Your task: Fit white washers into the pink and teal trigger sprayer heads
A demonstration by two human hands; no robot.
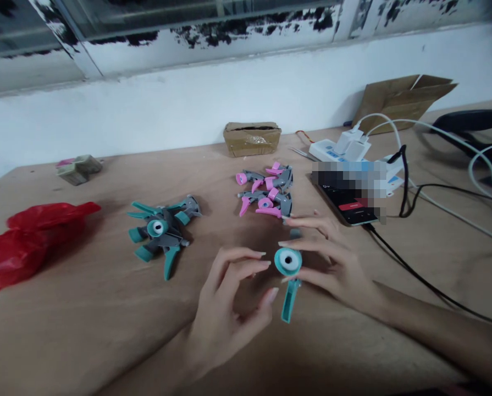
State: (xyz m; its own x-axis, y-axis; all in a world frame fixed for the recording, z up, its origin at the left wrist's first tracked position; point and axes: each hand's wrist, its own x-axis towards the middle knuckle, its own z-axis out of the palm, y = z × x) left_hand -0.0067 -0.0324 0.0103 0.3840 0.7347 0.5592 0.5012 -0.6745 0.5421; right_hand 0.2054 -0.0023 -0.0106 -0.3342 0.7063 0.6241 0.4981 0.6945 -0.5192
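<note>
Right hand (332, 258) grips 1 teal sprayer head (288, 261) by its body. The round collar faces the camera and the trigger points to 6 o'clock, over the table (105, 330). Left hand (229, 297) is half-open and holds nothing, fingertips just beside the collar at 9 o'clock. Teal pile (163, 231) at 10 o'clock, pink pile (268, 195) at 12. Judgement: keep the right-hand grip steady, bring the left squarely onto the collar, keep the trigger clear.
</note>
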